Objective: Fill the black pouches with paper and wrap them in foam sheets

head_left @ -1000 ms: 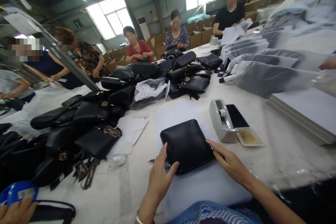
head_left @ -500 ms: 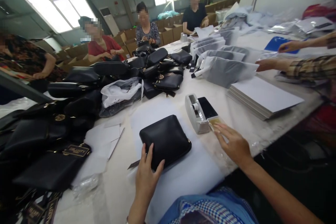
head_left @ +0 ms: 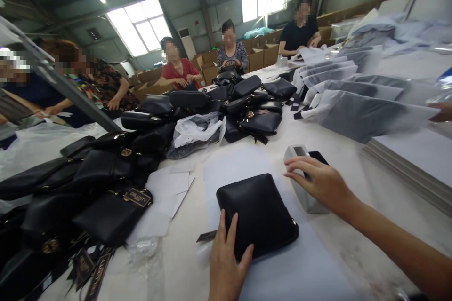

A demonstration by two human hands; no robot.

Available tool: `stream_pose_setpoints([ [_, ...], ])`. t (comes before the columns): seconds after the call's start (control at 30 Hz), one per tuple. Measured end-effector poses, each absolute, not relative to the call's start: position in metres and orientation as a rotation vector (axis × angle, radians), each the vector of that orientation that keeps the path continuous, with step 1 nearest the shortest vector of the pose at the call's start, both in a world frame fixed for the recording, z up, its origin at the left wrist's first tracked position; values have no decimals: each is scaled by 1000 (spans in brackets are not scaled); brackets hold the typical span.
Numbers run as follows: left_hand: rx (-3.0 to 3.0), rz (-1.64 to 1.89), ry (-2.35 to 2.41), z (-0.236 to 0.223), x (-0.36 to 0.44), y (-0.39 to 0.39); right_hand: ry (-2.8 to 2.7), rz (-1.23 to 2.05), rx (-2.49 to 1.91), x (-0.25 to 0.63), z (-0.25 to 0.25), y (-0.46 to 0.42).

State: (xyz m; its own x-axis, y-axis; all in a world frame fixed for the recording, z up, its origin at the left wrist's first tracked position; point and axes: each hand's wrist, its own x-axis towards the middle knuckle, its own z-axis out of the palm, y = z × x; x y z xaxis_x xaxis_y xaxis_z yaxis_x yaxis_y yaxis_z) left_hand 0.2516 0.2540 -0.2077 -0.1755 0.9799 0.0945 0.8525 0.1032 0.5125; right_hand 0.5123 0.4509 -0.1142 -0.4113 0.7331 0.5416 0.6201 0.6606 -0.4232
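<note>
Far left: heap of black bags (head_left: 102,169), then loose papers (head_left: 163,195). Left hand (head_left: 228,258) open, fingers spread on single bag (head_left: 259,214), lying flat on white sheet (head_left: 231,162). Right hand (head_left: 325,183) at tape dispenser (head_left: 308,201), fingers bent; cannot tell if gripping anything. Far right: stack of boards (head_left: 420,162).

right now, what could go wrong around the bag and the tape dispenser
The right hand is at the tape dispenser and hides part of it, so it might get nudged out of place. The left hand rests on the black bag, and a push could shift or crease the white sheet beneath. The dark tag sticking out at the bag's left side might get bent.
</note>
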Motion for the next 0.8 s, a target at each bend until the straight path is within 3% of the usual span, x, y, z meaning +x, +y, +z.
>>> stream_pose_setpoints([
  [0.1, 1871, 715, 2124, -217, 250, 253, -2548, 373, -928, 445, -130, 513],
  [0.3, 1962, 866, 2184, -244, 250, 256, -2775, 274, -1007, 356, -200, 597],
  [0.5, 2016, 780, 2248, -260, 246, 259, -2787, 208, -1035, 342, -237, 613],
  [0.8, 2147, 810, 2274, -268, 242, 263, -2658, 133, -1142, 340, -236, 625],
])
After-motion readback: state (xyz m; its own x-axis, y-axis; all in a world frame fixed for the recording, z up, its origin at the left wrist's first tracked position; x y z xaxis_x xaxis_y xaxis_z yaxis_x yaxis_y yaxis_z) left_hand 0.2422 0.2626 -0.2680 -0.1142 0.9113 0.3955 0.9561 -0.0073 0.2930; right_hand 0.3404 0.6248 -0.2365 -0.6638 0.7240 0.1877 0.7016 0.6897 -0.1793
